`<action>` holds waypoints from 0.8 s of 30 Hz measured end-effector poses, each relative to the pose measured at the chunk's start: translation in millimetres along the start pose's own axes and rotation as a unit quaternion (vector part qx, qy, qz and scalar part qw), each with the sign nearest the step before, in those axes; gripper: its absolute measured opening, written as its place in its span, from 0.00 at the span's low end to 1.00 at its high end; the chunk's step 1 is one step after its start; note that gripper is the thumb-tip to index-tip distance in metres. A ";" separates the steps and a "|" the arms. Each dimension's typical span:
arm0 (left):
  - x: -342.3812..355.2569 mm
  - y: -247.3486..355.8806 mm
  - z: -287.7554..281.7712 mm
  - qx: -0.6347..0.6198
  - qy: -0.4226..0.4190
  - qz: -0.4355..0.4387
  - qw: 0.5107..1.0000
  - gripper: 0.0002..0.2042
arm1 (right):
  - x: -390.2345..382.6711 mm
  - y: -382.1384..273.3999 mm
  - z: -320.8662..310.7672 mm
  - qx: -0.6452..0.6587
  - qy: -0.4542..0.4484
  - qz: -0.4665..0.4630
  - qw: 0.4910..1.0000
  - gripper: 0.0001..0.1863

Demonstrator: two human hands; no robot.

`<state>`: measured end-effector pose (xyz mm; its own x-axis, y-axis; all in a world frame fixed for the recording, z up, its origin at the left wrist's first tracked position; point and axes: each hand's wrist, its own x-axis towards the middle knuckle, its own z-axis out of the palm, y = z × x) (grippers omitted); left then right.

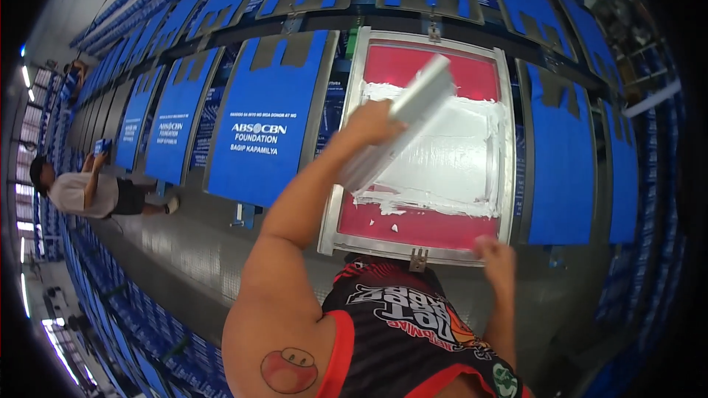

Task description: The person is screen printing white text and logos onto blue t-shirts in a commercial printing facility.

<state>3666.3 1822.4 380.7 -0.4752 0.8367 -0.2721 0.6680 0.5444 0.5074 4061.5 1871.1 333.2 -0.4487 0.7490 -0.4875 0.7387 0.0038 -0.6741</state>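
My left hand [372, 125] grips a long white squeegee [417, 107] and holds it tilted over a printing screen. The screen has a metal frame [509, 140] and red mesh [420, 225], and a wide patch of white ink [457, 162] covers its middle. The squeegee blade reaches down into the ink at the screen's left side. My right hand [495, 258] is blurred and sits on the frame's near right corner, fingers closed over the rim.
Blue fabric pieces [269, 125] with white print lie on pallets in long rows to the left, right and behind the screen. A metal walkway [184, 243] runs along the near side. Another person [81, 191] stands far left, looking at a phone.
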 end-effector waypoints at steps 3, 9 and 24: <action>-14.0 -79.1 -1.0 -0.403 -0.004 -0.063 0.913 0.21 | 43.6 52.2 -41.6 -0.120 0.181 -0.003 0.976 0.29; -8.7 -125.2 70.7 -0.549 0.036 -0.147 0.822 0.21 | 73.4 91.9 -15.1 0.300 0.139 0.104 0.938 0.28; 42.5 171.5 183.7 -0.539 0.016 -0.099 0.836 0.19 | 63.9 236.8 -251.7 0.224 0.222 0.079 0.945 0.30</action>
<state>3865.9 1962.1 306.0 -0.5415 0.7256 -0.4247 -0.3215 0.2880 0.9020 4334.3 2086.6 282.2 -0.0204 0.9215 -0.3879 0.4461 -0.3388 -0.8283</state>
